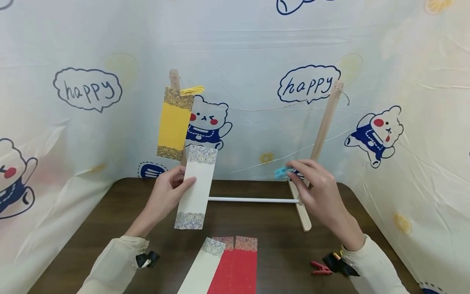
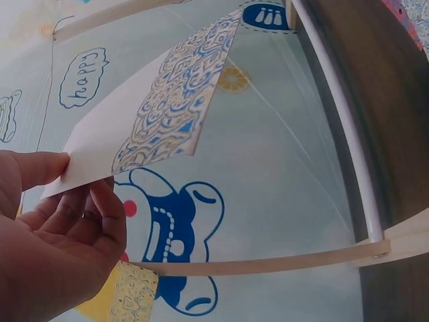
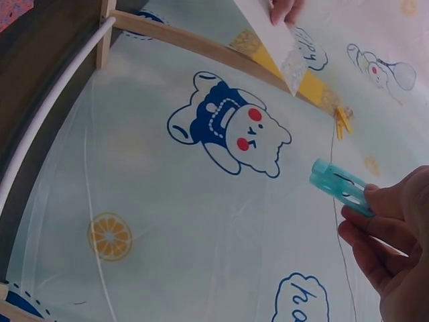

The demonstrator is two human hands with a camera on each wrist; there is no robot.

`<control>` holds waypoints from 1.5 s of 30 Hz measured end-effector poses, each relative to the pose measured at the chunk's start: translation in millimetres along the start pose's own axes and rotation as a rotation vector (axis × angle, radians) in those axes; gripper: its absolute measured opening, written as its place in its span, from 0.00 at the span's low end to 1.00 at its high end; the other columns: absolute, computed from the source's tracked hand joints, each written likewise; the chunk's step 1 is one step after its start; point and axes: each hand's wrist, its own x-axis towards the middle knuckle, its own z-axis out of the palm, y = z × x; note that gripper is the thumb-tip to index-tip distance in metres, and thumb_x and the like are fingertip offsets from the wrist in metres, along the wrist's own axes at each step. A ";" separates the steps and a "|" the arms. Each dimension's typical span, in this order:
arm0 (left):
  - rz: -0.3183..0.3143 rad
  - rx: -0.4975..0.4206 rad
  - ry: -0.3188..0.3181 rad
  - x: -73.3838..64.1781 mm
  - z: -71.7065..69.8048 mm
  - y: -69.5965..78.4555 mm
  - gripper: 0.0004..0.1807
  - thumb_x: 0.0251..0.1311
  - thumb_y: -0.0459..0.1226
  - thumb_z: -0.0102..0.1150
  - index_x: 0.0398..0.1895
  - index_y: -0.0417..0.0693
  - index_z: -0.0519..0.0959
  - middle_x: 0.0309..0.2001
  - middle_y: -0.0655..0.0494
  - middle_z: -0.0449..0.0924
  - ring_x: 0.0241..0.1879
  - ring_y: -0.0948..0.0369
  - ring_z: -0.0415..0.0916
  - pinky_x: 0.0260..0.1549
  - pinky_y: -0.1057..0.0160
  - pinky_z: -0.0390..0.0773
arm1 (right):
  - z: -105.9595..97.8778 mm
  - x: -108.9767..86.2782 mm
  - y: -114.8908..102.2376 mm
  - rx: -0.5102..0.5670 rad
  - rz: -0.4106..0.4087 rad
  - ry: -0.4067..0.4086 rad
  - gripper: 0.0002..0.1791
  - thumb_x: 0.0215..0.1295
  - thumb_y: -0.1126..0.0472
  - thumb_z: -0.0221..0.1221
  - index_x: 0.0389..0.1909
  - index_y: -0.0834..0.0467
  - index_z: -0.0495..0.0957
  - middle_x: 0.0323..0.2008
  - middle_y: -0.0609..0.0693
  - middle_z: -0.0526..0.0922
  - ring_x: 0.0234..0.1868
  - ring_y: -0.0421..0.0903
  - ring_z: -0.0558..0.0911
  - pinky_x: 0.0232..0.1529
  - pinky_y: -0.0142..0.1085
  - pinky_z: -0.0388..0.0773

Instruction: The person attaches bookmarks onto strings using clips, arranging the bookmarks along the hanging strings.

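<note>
My left hand (image 1: 169, 188) pinches a white paper strip (image 1: 196, 183) with patterned lace-like bands at both ends, between thumb and fingers at its left edge. In my right hand (image 1: 319, 188) a light blue clothespin (image 3: 340, 186) is held between thumb and fingertips. A yellow paper strip (image 1: 174, 124) with similar bands hangs at the left post, held by a yellow clothespin (image 1: 192, 90). The thin string (image 1: 253, 110) runs from there to the right wooden post (image 1: 326, 122). The white strip hangs below and in front of the string, apart from it.
A white rod (image 1: 253, 200) joins the stand's wooden feet low over the dark table (image 1: 257, 222). Nearer the front lie another white strip (image 1: 202, 269) and two red strips (image 1: 246, 265). A red clothespin (image 1: 321, 268) lies near my right sleeve. A printed curtain (image 1: 235, 49) stands behind.
</note>
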 end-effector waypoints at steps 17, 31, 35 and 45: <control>0.038 -0.036 0.008 33.3 -3.5 14.6 0.19 0.69 0.43 0.60 0.54 0.38 0.76 0.51 0.40 0.83 0.39 0.49 0.81 0.36 0.60 0.84 | 14.3 47.5 -5.9 0.034 -0.067 0.119 0.15 0.60 0.70 0.67 0.49 0.63 0.84 0.43 0.54 0.86 0.41 0.46 0.84 0.37 0.42 0.81; 0.053 -0.072 0.031 59.3 -6.4 20.2 0.19 0.70 0.43 0.59 0.55 0.38 0.76 0.52 0.41 0.82 0.41 0.49 0.79 0.37 0.62 0.83 | 43.9 87.6 -4.1 0.114 -0.101 0.142 0.12 0.65 0.68 0.64 0.49 0.63 0.83 0.42 0.55 0.86 0.44 0.50 0.83 0.42 0.44 0.80; 0.061 -0.088 0.039 66.3 -6.9 23.1 0.18 0.70 0.43 0.59 0.52 0.37 0.76 0.51 0.41 0.83 0.40 0.50 0.79 0.36 0.64 0.82 | 48.3 101.3 -7.9 0.107 -0.123 0.129 0.12 0.66 0.67 0.63 0.50 0.63 0.83 0.43 0.55 0.86 0.46 0.49 0.83 0.44 0.43 0.81; 0.006 -0.216 0.035 79.9 -2.6 29.4 0.19 0.70 0.43 0.58 0.55 0.38 0.75 0.52 0.42 0.82 0.43 0.53 0.79 0.38 0.64 0.82 | 62.7 142.9 -20.0 0.156 -0.158 0.099 0.11 0.69 0.66 0.61 0.50 0.64 0.82 0.45 0.55 0.86 0.49 0.46 0.83 0.51 0.38 0.79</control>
